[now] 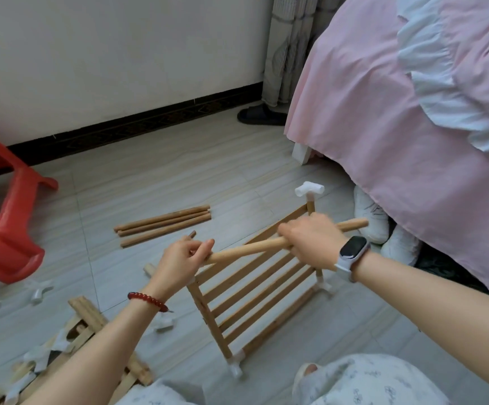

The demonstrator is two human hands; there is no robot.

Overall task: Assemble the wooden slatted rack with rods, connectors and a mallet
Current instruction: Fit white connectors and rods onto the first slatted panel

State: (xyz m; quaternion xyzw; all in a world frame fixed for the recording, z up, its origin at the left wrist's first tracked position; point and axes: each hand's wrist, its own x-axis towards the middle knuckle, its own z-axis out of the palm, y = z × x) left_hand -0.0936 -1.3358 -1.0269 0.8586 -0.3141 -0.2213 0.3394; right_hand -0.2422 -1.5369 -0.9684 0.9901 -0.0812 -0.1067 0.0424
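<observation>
Nearest you, at the slatted panel's (255, 290) left, a second panel and loose white connectors (37, 290) lie on the floor (149, 176), waiting their turn. The slatted panel itself stands tilted on its corner connectors. Just above it your left hand (178, 258) pinches one end of a rod (266, 246), fingers curled round it, while your right hand (310, 241) wraps its middle — likely to steer that end into a corner socket. Beyond the panel's far corner a post carries a T-connector (309, 190); spare rods (164, 225) lie bundled beyond and left. No mallet shows, and no readable writing anywhere.
</observation>
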